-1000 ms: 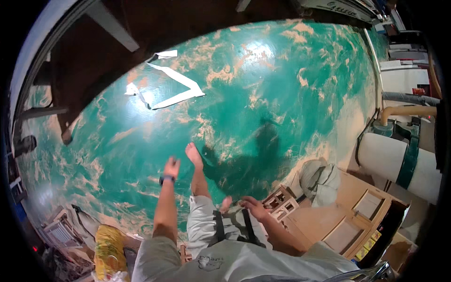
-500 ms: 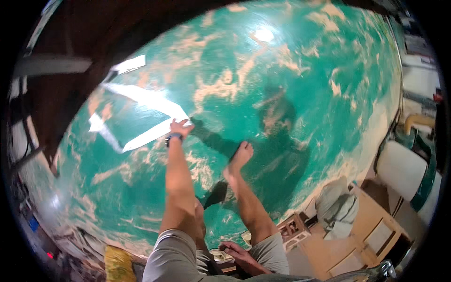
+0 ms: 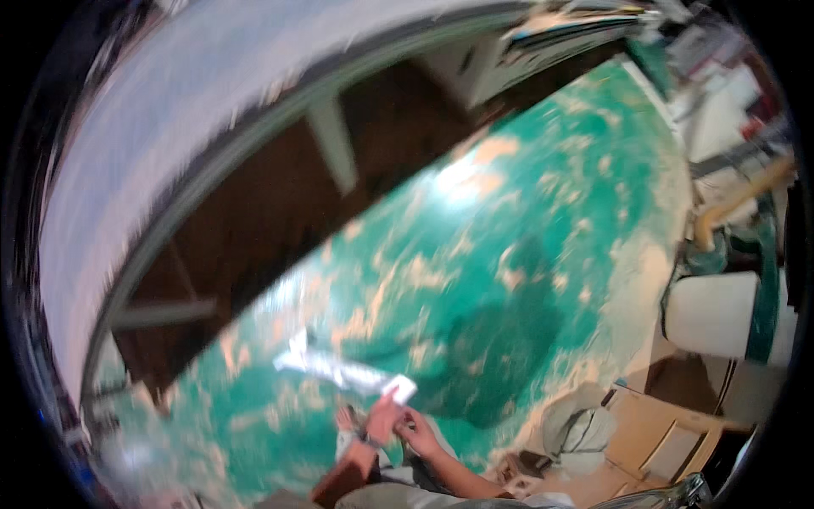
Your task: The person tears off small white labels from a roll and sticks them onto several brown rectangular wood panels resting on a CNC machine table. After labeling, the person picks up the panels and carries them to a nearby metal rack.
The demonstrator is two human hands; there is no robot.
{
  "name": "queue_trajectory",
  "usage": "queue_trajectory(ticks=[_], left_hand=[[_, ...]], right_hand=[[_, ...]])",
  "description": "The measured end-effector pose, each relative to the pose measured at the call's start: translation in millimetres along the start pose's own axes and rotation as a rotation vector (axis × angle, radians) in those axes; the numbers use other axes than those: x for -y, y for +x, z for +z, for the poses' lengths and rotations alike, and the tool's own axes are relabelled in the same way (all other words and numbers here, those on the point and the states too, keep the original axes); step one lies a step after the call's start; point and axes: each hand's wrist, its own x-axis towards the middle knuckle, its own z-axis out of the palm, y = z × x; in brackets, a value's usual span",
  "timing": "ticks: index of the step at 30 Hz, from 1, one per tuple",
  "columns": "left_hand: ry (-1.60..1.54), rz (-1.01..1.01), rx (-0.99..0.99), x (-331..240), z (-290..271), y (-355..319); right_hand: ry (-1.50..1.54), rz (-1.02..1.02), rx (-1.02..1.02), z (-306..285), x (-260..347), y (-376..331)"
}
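Long flat white strip (image 3: pixel 335 370) slants over the patchy green-and-tan floor (image 3: pixel 246 416), near side, left of centre; left hand (image 3: pixel 384 419) clamped on its right end. Right hand (image 3: pixel 418 434) just beside, fingers curled, can't tell its grip (blur). Near right: light-brown wooden cabinet (image 3: pixel 632 416).

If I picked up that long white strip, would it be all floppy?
Probably floppy: the white strip seems bent at its far end and looks rumpled, though it's blurry. It may be light for its length, since it looks thin and narrow. It probably won't roll, because it seems flat, not round.
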Motion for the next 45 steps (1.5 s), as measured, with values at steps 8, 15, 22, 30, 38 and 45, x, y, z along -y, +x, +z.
queue_trajectory(ticks=[8,15,22,30,38,45], left_hand=[[-0.728,0.338,0.481,-282,192,-30],[-0.838,0.105,0.726,-414,328,122],[-0.632,0.005,0.965,-544,492,248],[0.859,-0.066,0.497,-663,549,479],[0.991,0.543,-0.535,-846,474,616],[1.403,0.125,-0.773,-913,518,742]], right_hand=[[-0.316,-0.579,-0.099,-155,227,58],[0.191,-0.662,-0.226,-299,363,179],[-0.058,-0.398,-0.911,-494,444,213],[-0.057,-0.549,-1.324,-728,530,270],[-0.306,-0.959,-0.970,-948,721,347],[-0.147,-0.891,-0.894,-1006,844,465]])
